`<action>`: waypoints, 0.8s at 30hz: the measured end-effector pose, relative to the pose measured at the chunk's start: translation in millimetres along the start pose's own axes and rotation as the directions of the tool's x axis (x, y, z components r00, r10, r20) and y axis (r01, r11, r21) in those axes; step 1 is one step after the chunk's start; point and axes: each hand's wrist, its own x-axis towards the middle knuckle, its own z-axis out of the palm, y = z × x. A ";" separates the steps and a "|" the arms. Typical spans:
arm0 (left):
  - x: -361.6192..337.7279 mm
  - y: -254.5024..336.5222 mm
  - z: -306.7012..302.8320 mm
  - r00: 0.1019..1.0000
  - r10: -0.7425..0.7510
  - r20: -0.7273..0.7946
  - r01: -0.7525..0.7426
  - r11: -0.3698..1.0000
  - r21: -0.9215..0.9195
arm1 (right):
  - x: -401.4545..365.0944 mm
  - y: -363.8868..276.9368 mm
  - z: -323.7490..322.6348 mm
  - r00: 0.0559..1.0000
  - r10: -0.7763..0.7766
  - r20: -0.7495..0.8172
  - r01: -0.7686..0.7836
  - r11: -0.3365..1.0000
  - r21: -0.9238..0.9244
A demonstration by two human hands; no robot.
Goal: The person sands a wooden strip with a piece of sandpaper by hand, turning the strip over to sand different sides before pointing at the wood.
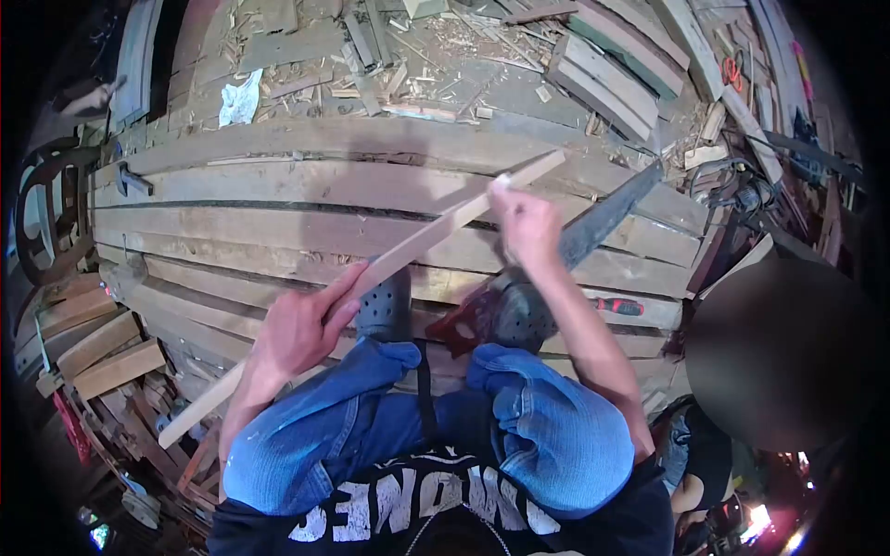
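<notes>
Gripping wood strip (419, 245), left hand (302, 326); right hand (529, 224) clenched at it; white shirt lettering (406, 500).

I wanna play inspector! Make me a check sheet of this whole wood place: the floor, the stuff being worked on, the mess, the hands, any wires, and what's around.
Surface: flat wooden planks side by side, dark gaps between.
Job's things: long pale wooden strip, slanting across the planks.
Clutter: wood chips, crumpled white sheet, saw with dark blade and red handle, red-and-black tool handle.
Hands: left hand, fingers around the strip; right hand, fingers curled at its upper half, what they pinch unclear.
Cables: dark, cord-like tangle at right; too unclear to be sure.
Surroundings: another person at right; stacked wood at left.
</notes>
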 end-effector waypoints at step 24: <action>3.0 -11.8 1.9 1.000 0.019 0.018 -0.018 1.000 -0.022 | 3.1 14.1 5.2 0.992 -0.082 -0.094 0.054 0.962 -0.267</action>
